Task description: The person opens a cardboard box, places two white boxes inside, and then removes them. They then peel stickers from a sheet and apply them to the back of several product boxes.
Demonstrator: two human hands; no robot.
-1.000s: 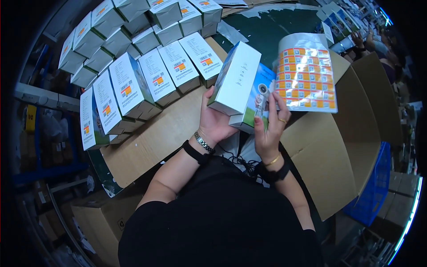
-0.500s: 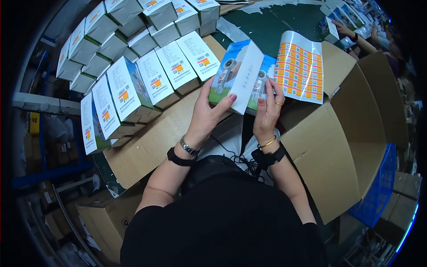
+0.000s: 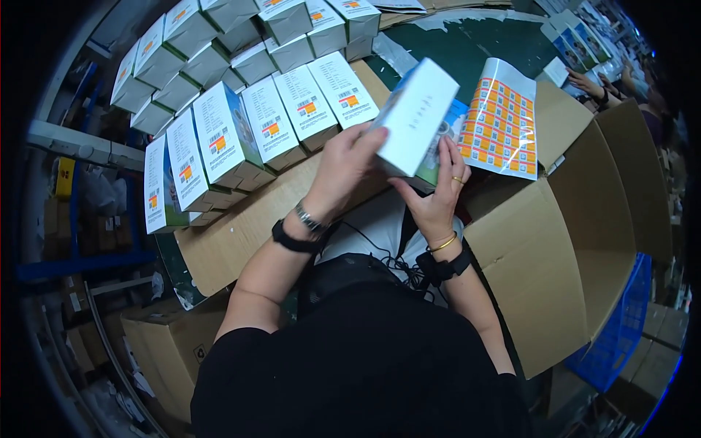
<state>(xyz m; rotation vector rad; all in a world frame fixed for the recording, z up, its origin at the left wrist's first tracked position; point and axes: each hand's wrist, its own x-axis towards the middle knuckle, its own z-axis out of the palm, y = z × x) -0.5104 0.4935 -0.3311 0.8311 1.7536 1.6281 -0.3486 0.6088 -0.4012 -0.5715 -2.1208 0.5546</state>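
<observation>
My left hand point(image 3: 346, 164) is closed round a printed carton box point(image 3: 418, 115), held tilted with a plain white side turned up. Behind it and to the right is a second carton box point(image 3: 454, 117) with a blue and green picture face, mostly hidden by the first. My right hand point(image 3: 437, 193) grips this second box, fingers on its picture face and thumb below. Just beyond the right hand lies a curled sheet of orange and white stickers point(image 3: 501, 124). To the left stand several similar white boxes point(image 3: 223, 139) in a row, each with an orange sticker.
More boxes point(image 3: 219, 66) are stacked behind the row. A wooden board point(image 3: 241, 248) lies along the green table point(image 3: 467, 36). At my right gapes a large cardboard carton point(image 3: 526, 270), with a blue crate point(image 3: 621, 321) beside it. A co-worker's hand point(image 3: 584, 84) works at the far right.
My left hand has turned its box, so the picture face now points away and the white side faces up. The view has shifted slightly; the right thumb has moved under its box.
</observation>
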